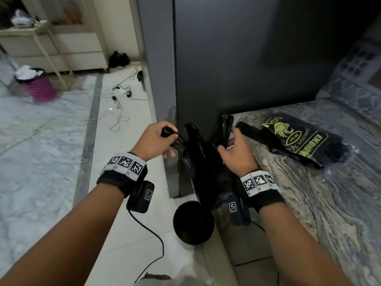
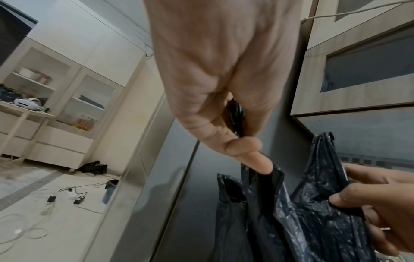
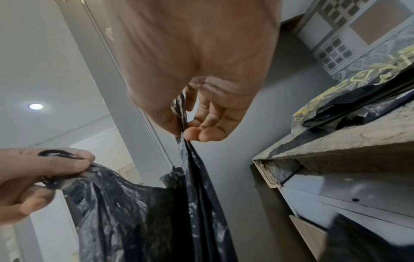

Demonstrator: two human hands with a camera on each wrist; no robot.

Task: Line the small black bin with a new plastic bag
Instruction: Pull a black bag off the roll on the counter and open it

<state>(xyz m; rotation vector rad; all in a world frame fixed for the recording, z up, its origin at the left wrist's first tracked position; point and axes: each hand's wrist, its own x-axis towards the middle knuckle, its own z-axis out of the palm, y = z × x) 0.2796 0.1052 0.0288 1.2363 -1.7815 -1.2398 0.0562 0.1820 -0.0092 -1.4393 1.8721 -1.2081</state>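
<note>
I'm holding the black plastic bag (image 1: 198, 153) up in the air by its top, 1 side in each hand. My left hand (image 1: 156, 139) has its grip pinched on a twisted handle strip at about 10 o'clock from the bag's middle; the left wrist view shows thumb and fingers curled round the film. My right hand (image 1: 235, 149) pinches the opposite edge at about 2 o'clock, thumb against fingertips (image 3: 201, 131) with the film between. The mouth is only partly spread and sags dark between the 2 hands.

Progress, my call: new bag is out and being opened, nothing more. Small black bin (image 1: 192, 222) sits on the floor directly below, at 6 o'clock from the bag, and looks unlined as far as I can tell; its inside is too dark to be sure. The bag's lower end hangs close over the bin's far rim; touching or not, can't tell. Left to do: widen the mouth, lower it in, fold the top over the rim.

Room: tight. Desk (image 1: 309, 203) edge runs just beside my right wrist at 3 o'clock, its corner near the bag. The pack of bags (image 1: 296, 139) lies on the desk further out at 2 o'clock. Dark cabinet panel (image 1: 247, 58) stands right behind the bag at 12 o'clock. More room to the left: pale floor (image 1: 127, 182), with loose cables (image 1: 121, 93) further off at 11 o'clock. A pink bin (image 1: 39, 85) stands well apart at 10 o'clock.
</note>
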